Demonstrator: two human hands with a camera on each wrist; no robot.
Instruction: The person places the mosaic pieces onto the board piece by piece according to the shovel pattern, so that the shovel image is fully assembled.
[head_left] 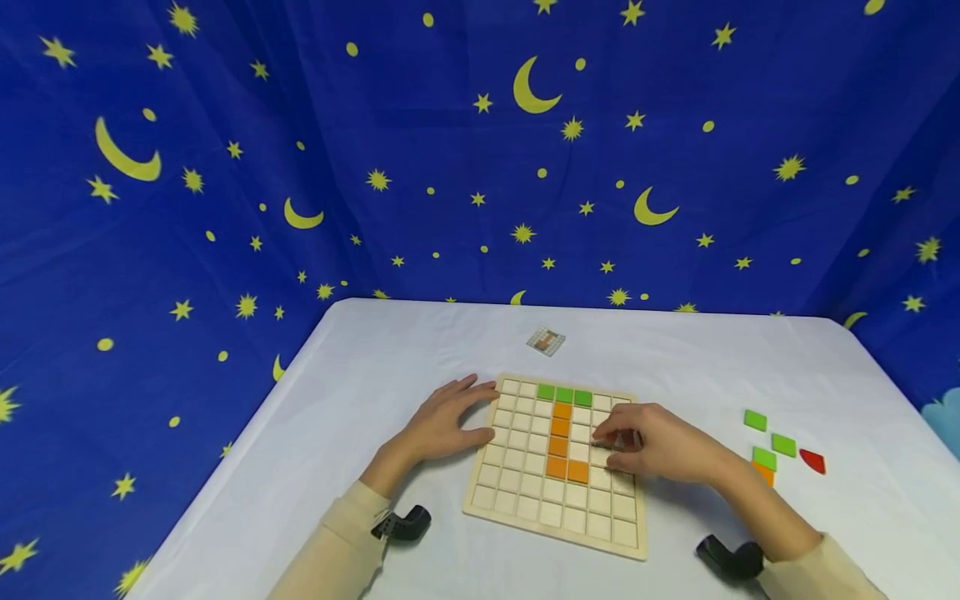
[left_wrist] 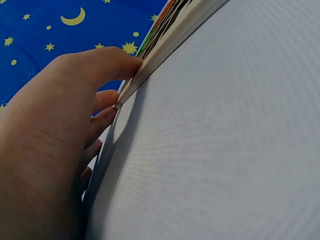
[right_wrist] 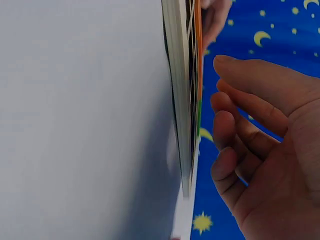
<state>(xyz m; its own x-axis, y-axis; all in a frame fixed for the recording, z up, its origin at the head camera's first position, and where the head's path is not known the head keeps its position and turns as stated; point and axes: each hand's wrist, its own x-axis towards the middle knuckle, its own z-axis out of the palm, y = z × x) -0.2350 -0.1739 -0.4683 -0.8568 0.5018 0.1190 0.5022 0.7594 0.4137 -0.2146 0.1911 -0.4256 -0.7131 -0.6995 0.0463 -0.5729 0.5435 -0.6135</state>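
Observation:
A square wooden grid board (head_left: 555,532) lies on the table, slightly turned. Three green square tiles (head_left: 564,395) form a row along its far side. Below them runs a column of orange tiles (head_left: 559,427), with one more orange tile (head_left: 577,472) beside the lowest. My left hand (head_left: 446,421) rests at the board's left side, fingers spread, thumb and fingertips touching the edge, as the left wrist view also shows (left_wrist: 55,115). Over the board's right part hovers my right hand (head_left: 663,442), fingers loosely bent. In the right wrist view its thumb and fingers (right_wrist: 225,125) stand apart with nothing visible between them.
Right of the board lie loose green tiles (head_left: 783,445), an orange tile (head_left: 763,473) partly under a green one, and a red quarter-round piece (head_left: 812,461). A small patterned card (head_left: 546,341) lies behind the board. A blue star-and-moon curtain (head_left: 450,150) encloses the white table.

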